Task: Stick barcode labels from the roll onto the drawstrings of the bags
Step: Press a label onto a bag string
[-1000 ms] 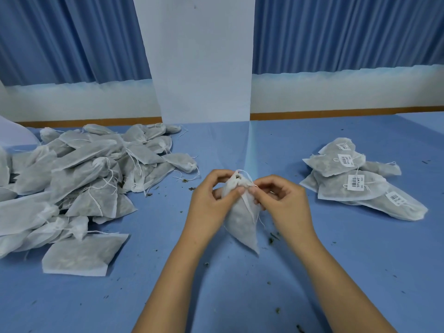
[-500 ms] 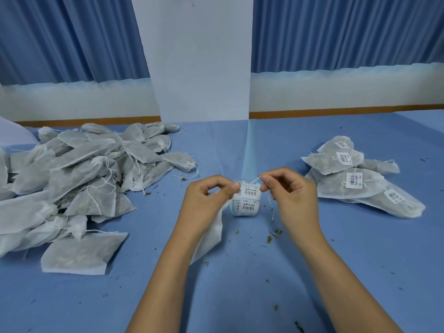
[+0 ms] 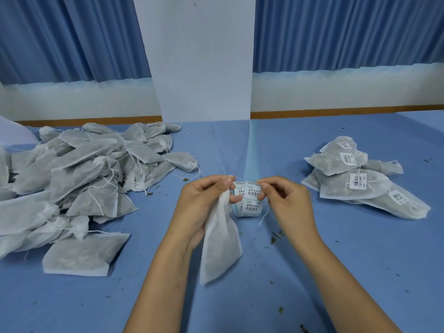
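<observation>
My left hand (image 3: 201,203) grips the gathered neck of a white drawstring bag (image 3: 219,246), which hangs down over the blue table. My right hand (image 3: 286,200) pinches the bag's thin white drawstring, stretched level between both hands. Just behind the string stands the roll of barcode labels (image 3: 248,200), upright on the table, its printed labels facing me. A loose end of the string dangles below my right fingers.
A large heap of unlabelled bags (image 3: 72,186) covers the left of the blue table (image 3: 360,272). A smaller pile of labelled bags (image 3: 355,181) lies at the right. Small dried leaf bits are scattered near my hands. A white pillar and blue curtains stand behind.
The bag has dropped from between both hands to hang from my left hand. My hands moved apart, pulling the drawstring taut and uncovering the label roll behind it.
</observation>
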Demonstrator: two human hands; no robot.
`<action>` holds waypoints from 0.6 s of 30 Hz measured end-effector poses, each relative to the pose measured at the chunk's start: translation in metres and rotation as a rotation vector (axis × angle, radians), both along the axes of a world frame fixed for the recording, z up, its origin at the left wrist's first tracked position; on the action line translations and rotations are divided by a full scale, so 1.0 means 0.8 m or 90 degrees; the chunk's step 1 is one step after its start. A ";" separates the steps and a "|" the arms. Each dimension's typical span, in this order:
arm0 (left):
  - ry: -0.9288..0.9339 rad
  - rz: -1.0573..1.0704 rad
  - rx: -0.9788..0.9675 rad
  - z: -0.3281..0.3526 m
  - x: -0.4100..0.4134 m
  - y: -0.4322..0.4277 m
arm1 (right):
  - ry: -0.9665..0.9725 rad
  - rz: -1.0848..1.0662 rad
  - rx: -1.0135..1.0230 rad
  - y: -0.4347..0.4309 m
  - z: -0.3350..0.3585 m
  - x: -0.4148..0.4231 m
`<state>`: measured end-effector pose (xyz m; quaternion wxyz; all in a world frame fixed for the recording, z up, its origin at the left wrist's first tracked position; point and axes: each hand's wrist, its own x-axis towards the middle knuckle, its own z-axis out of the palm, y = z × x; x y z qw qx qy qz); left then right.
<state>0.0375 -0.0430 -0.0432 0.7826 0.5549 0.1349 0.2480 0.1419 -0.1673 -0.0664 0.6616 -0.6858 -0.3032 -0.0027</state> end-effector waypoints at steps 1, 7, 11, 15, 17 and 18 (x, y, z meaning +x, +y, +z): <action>0.001 0.035 -0.011 0.000 0.000 0.001 | -0.021 0.014 -0.040 0.002 -0.003 -0.001; 0.038 0.174 0.164 -0.004 -0.001 -0.001 | -0.320 0.080 -0.135 0.004 -0.007 -0.015; 0.103 0.123 0.380 -0.013 0.002 -0.004 | -0.460 -0.007 -0.066 -0.004 0.000 -0.010; 0.129 0.036 0.467 -0.016 0.005 -0.005 | -0.415 -0.050 -0.010 -0.011 0.004 -0.001; 0.096 -0.018 0.450 -0.015 0.006 -0.011 | -0.321 -0.038 0.003 -0.009 0.004 -0.003; 0.079 -0.029 0.430 -0.014 0.006 -0.013 | -0.246 -0.026 0.012 -0.007 0.004 -0.005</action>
